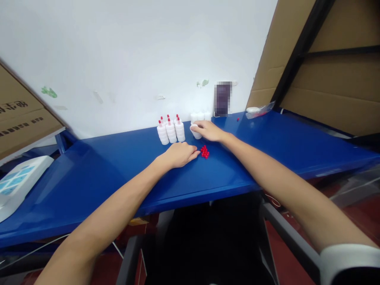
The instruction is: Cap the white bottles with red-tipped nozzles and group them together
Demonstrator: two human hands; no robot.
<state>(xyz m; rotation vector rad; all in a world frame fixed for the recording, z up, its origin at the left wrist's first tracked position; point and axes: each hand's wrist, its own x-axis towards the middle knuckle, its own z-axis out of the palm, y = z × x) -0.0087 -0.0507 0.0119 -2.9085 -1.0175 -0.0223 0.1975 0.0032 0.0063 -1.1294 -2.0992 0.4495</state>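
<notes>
My right hand (210, 131) is closed around a white squeeze bottle (195, 132), standing at the front of a group of white bottles (200, 116); my fingers cover its top. Beside a small pile of red tip caps (204, 152), my left hand (181, 154) has its fingers pressed together. Its fingertips reach the pile's left edge, and whether a cap is between them is hidden. To the left stand several white bottles with red tips (170, 132), upright in rows close together.
The blue table (118, 166) runs along a white wall. A dark blurred rectangle (222, 99) leans there. Farther right lie a single red cap (238, 119) and a clear plastic bag (260, 111). A white device (22, 182) sits at the left, below a cardboard box (23, 114).
</notes>
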